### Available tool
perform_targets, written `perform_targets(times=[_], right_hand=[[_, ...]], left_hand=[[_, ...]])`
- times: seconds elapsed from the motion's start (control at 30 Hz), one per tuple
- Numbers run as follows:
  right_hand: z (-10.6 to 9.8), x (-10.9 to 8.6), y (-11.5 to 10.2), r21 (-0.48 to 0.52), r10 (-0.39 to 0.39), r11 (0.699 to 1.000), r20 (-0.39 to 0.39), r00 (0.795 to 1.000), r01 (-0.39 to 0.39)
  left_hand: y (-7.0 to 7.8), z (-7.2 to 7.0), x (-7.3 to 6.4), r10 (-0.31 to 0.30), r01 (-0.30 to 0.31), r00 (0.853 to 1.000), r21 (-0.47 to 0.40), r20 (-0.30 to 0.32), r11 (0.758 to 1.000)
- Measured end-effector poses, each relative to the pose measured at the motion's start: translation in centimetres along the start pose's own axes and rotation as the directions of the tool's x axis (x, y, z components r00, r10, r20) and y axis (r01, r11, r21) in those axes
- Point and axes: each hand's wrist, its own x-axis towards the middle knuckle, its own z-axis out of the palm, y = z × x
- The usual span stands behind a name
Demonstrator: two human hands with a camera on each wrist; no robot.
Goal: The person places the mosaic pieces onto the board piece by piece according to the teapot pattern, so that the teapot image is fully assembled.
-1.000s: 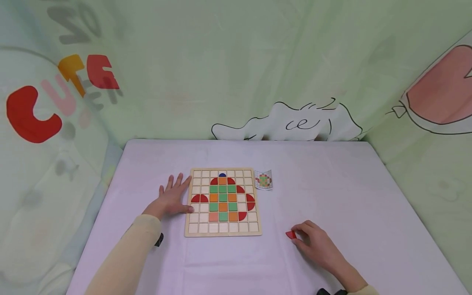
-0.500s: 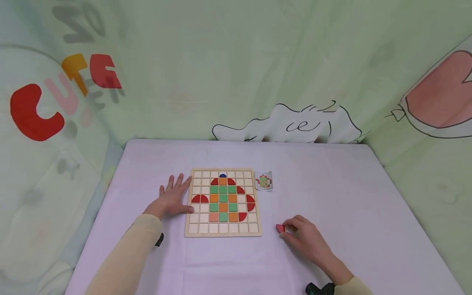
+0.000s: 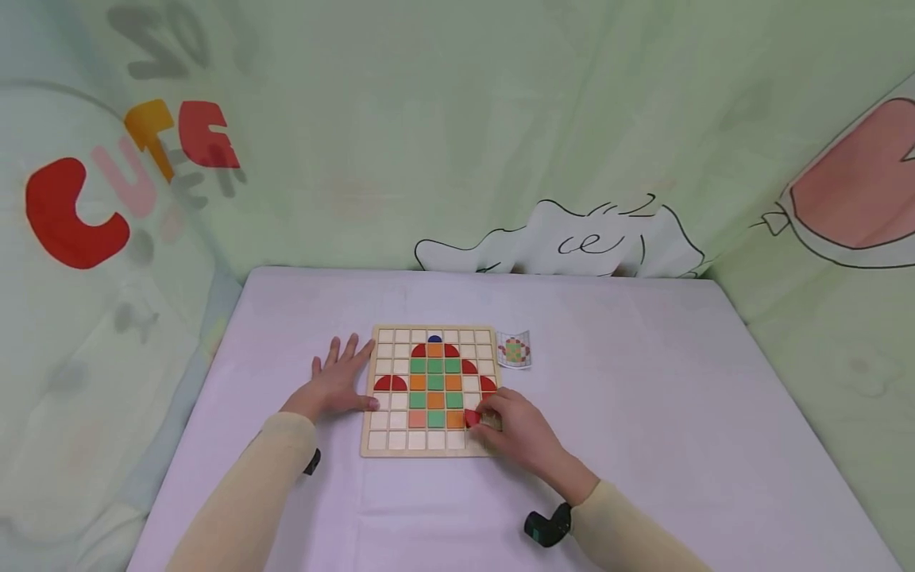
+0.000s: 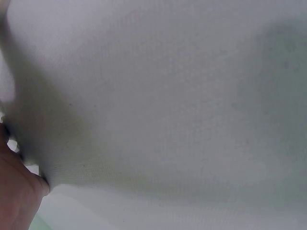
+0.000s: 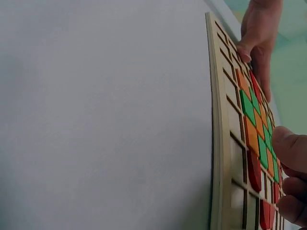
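A wooden grid board [image 3: 400,441] lies on the table with green, orange and red tiles and one blue half-round tile [image 3: 434,339] forming a shape. My left hand [image 3: 332,385] lies at the board's left edge, fingers spread, thumb and fingertips touching the frame. Over the board's lower right squares is my right hand [image 3: 525,433], thumb and fingers pinched round a red quarter-circle tile, which the fingers largely hide. Close to its fingertips is a red tile [image 5: 254,172] in the right wrist view. Two red tiles [image 3: 390,383] sit side by side at the board's left.
A small printed picture card [image 3: 514,350] with a coloured pattern lies against the board's upper right side. A pale cloth covers the table [image 3: 643,381]. Printed curtains [image 3: 343,159] hang behind and at both sides.
My right hand has moved left from the bare table onto the board's lower right, carrying the red quarter-circle tile. My left hand stays at the board's left edge.
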Motion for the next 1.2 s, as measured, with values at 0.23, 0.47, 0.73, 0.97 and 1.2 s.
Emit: perform_targets(times=[0.23, 0.47, 0.73, 0.97, 1.2], right_hand=[[1.2, 2.3, -3.1, -0.013, -0.1, 0.995, 0.044, 0.994, 0.1], [2.6, 4.6, -5.5, -0.06, -0.15, 0.986, 0.105, 0.983, 0.157], [3.5, 6.3, -7.2, -0.149, -0.178, 0.969, 0.148, 0.973, 0.2], [3.9, 6.8, -8.0, -0.21, -0.164, 0.957, 0.175, 0.971, 0.2], [4.0, 7.0, -8.5, -0.276, -0.171, 0.937, 0.175, 0.97, 0.215]], left_hand=[[0.1, -0.2, 0.1, -0.001, 0.001, 1.0, 0.005, -0.004, 1.0], [0.2, -0.2, -0.1, -0.005, 0.005, 1.0, 0.0, 0.002, 1.0], [0.2, -0.1, -0.2, 0.002, -0.002, 1.0, 0.004, -0.009, 1.0], [0.2, -0.1, -0.2, -0.006, 0.006, 1.0, 0.001, -0.004, 1.0], [0.3, -0.1, -0.2, -0.009, 0.009, 1.0, -0.004, -0.011, 1.0]])
